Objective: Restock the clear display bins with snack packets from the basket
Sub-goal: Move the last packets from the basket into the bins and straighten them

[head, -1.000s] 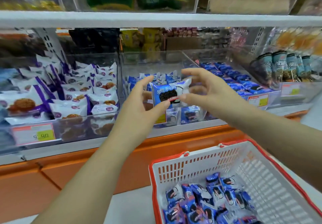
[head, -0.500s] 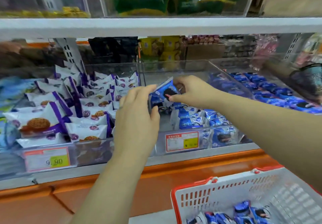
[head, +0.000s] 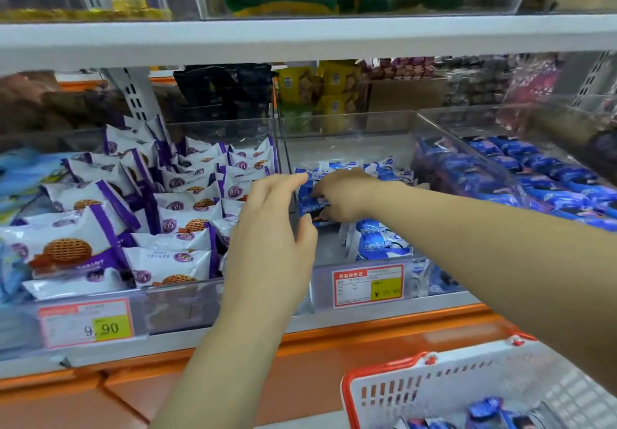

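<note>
My right hand (head: 344,195) reaches into the middle clear bin (head: 360,121) and grips a blue-and-white snack packet (head: 309,203), holding it low among several like packets (head: 380,241) that lie there. My left hand (head: 267,228) hovers just left of it over the bin's front left corner, fingers relaxed and holding nothing. The white basket with a red rim (head: 434,392) stands at the bottom right with a few blue packets (head: 484,412) in it.
The left bin holds several white-and-purple biscuit packets (head: 140,215). The right bin holds dark blue packets (head: 534,175). A white shelf board (head: 300,41) runs overhead. Price tags (head: 367,283) sit on the bin fronts above an orange ledge (head: 334,342).
My right hand carried the packet from in front of the bin down into it. My left hand let go of the packet and stayed near the bin's front. The view shifted closer to the shelf.
</note>
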